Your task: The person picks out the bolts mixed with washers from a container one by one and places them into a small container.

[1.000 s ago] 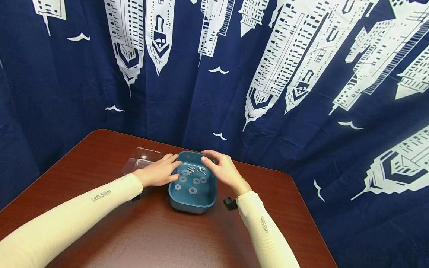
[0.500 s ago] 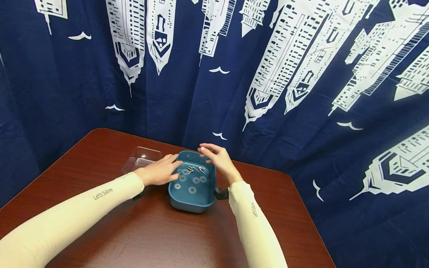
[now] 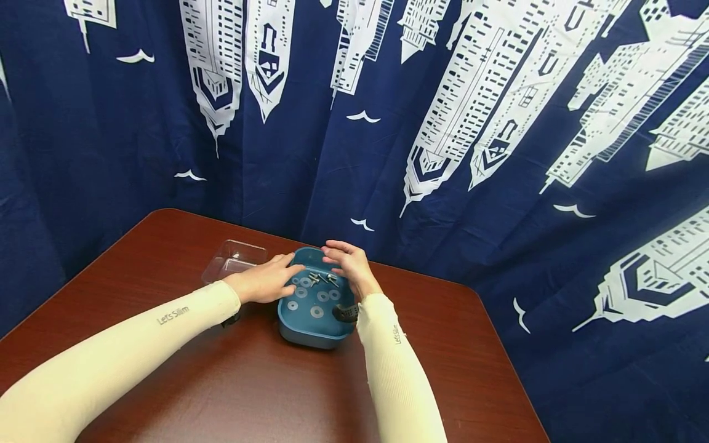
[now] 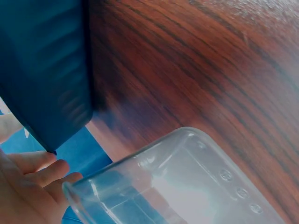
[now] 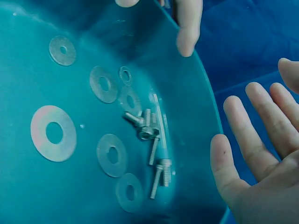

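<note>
A blue box (image 3: 310, 338) with rounded corners stands on the table. Inside lie several flat washers (image 5: 53, 133) and, toward its far end, a small heap of bolts (image 5: 148, 132). My left hand (image 3: 263, 282) rests on the box's left rim with fingers spread, some inside the wall and some outside. My right hand (image 3: 353, 267) hovers over the far right rim. In the right wrist view its fingers look loosely extended, with nothing visible between them. Just left of the box is a clear plastic tray (image 4: 196, 186), close to my left fingers and partly hidden by that hand.
The brown wooden table (image 3: 238, 381) has its far edge just behind the box. A dark blue curtain (image 3: 277, 178) with white building prints hangs right behind it. A dark wrist device (image 3: 346, 314) on the right wrist overlaps the box's right side.
My right hand has shifted left, from the box's right rim to over its far end, and its fingers have spread. The left hand and the box's contents look still.
</note>
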A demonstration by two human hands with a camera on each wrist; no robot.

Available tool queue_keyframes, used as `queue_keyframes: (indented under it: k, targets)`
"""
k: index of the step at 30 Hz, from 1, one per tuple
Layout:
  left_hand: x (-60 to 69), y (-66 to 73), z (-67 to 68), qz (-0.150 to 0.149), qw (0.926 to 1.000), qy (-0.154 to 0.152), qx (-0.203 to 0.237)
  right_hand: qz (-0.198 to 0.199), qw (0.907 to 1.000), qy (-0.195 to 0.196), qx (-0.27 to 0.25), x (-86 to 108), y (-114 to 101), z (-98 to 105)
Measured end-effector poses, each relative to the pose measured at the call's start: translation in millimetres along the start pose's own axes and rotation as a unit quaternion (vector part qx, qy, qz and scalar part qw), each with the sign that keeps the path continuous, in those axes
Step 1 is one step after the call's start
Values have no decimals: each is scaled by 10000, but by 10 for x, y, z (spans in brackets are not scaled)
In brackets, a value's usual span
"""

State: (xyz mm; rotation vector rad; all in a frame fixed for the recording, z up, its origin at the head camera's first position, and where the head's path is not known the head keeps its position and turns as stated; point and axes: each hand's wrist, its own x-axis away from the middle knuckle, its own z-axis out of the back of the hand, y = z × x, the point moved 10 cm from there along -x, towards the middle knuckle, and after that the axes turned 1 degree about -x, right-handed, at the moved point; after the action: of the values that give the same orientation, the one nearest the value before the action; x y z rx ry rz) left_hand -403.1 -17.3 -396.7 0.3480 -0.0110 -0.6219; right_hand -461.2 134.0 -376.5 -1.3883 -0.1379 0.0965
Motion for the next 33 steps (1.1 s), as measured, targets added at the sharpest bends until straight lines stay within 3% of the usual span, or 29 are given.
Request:
queue_keyframes:
  k: [8,18,33]
  targets:
    - [12,-19,8,31,10000,-62,-48,-144,9991,344,180,-24,119,-109]
    - [13,3,-10,14,9999,-117,-45,-743,9924,965,173,-49,518,-85]
    - [12,-2,-12,67,9998,-145,-108,-862,9880,1197,453,-73,678,-92]
